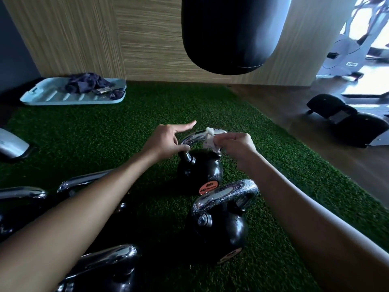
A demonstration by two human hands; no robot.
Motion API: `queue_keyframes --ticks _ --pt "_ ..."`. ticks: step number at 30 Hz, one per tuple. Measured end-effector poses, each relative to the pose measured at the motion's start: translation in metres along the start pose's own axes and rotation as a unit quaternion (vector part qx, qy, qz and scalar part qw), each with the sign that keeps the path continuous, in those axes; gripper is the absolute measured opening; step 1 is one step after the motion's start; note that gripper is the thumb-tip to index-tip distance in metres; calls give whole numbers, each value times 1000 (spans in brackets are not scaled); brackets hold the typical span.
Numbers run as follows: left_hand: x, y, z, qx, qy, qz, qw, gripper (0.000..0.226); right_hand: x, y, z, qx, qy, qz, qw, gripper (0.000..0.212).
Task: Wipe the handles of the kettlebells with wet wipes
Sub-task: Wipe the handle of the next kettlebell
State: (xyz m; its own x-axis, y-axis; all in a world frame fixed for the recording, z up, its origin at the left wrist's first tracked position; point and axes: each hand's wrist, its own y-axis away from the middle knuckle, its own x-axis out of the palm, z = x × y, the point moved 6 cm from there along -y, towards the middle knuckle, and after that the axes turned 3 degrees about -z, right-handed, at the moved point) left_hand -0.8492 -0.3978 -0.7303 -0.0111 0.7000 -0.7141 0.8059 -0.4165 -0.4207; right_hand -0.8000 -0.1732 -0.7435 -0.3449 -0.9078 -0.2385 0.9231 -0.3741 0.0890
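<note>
A black kettlebell (200,171) with a chrome handle (192,138) stands on the green turf in the middle of the view. My right hand (237,147) pinches a crumpled white wet wipe (210,142) against the right part of that handle. My left hand (168,139) is at the handle's left end, thumb and lower fingers touching the chrome, index finger pointing straight out. A second kettlebell (219,230) with a wet-looking chrome handle (227,193) stands nearer to me.
Several more kettlebells (109,268) crowd the lower left under my left forearm. A pale blue tray (42,94) with dark cloths lies at the back left. A black punching bag (229,32) hangs overhead. Exercise machines (347,57) stand at the right on wood flooring.
</note>
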Motion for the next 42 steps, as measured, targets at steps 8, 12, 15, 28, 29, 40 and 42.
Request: queue_keyframes --ticks 8,12,15,28,29,40,42 --pt "18 -56 -7 -75 -182 121 973 42 -28 -35 -38 85 13 -173 981 21" --pt "19 -69 -9 -79 -206 149 964 42 -20 -56 -40 81 72 -162 981 18" --pt "15 -75 -7 -100 -236 173 951 40 -17 -65 -38 62 101 -152 981 22" --pt "12 -73 3 -135 -209 154 956 40 -6 -86 -51 31 203 -150 967 20" --pt "11 -72 2 -137 -213 149 956 40 -9 -88 -53 34 212 -150 965 13" --pt "11 -67 -2 -159 -229 136 951 40 -1 -86 -66 106 167 -95 976 3" --pt "12 -68 -2 -162 -235 138 949 40 -1 -86 -74 147 139 -82 976 5"
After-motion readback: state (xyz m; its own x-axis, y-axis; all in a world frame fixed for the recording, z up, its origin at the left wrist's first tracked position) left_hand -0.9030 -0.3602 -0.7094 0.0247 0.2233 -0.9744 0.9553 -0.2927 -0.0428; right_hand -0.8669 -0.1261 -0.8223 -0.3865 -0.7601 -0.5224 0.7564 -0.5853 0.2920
